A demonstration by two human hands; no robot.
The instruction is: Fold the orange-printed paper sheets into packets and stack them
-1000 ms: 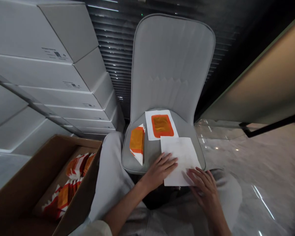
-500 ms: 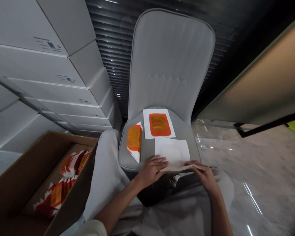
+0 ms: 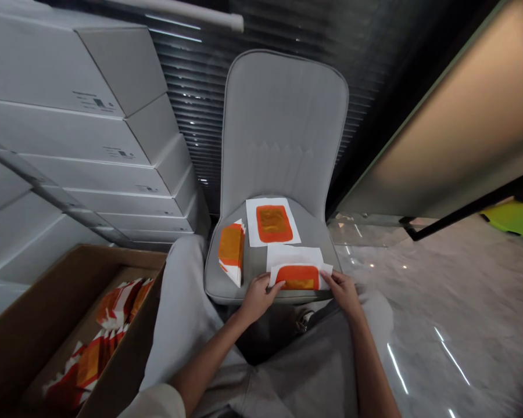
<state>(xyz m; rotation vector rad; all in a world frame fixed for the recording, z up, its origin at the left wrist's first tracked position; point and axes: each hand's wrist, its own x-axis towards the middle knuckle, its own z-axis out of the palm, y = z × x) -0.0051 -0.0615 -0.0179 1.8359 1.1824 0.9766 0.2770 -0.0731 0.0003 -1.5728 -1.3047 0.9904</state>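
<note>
A grey padded chair (image 3: 283,128) stands with a piped seam running round its tall backrest. Off its left edge I see white boxes (image 3: 47,130) piled high, with small dark print near their corners. Behind the backrest's top edge hang dark slatted blinds (image 3: 196,107), and a white rod (image 3: 192,10) crosses in front of them. Past the chair's right edge slants a cloudy tan panel (image 3: 457,116) with a black frame (image 3: 418,78). The shiny floor (image 3: 453,307) catches streaks of light, and something bright green (image 3: 512,216), too blurred to name, lies toward its far right corner.
</note>
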